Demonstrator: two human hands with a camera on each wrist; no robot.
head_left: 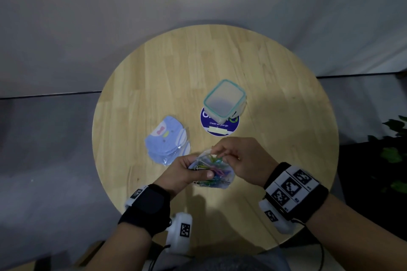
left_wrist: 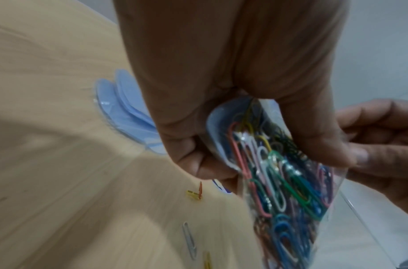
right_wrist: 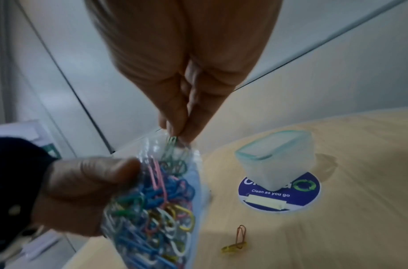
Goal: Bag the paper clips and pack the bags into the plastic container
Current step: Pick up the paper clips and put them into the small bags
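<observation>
Left hand (head_left: pixel 189 174) gripped the clip-filled bag (head_left: pixel 211 175) by its side while the right hand (head_left: pixel 240 160) pinched a green clip (right_wrist: pixel 172 141) at its mouth just ahead, so filling looked underway. Next, judging by this, came sealing and reaching forward to the container (head_left: pixel 224 99), with stray clips (right_wrist: pixel 236 240) below on the tabletop (head_left: pixel 167 77).

My clear bag (head_left: pixel 211 171), stuffed with mixed-colour paper clips (left_wrist: pixel 279 182), sits held above the table's near edge, mouth open at the top. Loose clips (right_wrist: pixel 238 240) lie on the wood beside it. The stack of empty blue bags (head_left: pixel 167 141) lies left of the container (head_left: pixel 224 100), which stands open and upright on a round sticker.
</observation>
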